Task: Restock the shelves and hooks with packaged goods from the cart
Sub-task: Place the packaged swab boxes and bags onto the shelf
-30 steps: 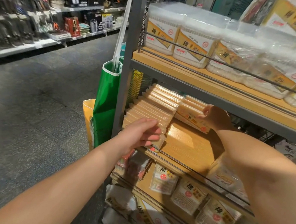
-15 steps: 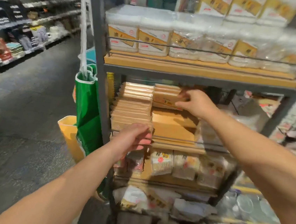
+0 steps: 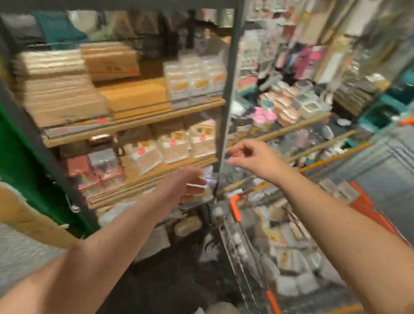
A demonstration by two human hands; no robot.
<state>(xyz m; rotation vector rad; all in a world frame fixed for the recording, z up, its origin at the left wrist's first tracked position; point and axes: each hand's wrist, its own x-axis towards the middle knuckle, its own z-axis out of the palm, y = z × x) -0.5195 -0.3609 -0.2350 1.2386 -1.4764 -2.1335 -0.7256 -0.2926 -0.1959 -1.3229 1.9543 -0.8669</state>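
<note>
My left hand (image 3: 184, 187) empty with fingers loosely spread, shelf (image 3: 133, 121) of packets just beyond it, my right hand (image 3: 252, 156) loosely curled, nothing held, cart (image 3: 281, 241) below it

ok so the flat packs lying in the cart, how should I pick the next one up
Come from above: the cart is open on top and its wire walls block the sides. The packs lie flat and crowded, so pinch one by its upper edge and lift it straight up. Blur hides which pack lies loosest. Both hands look empty.
</note>
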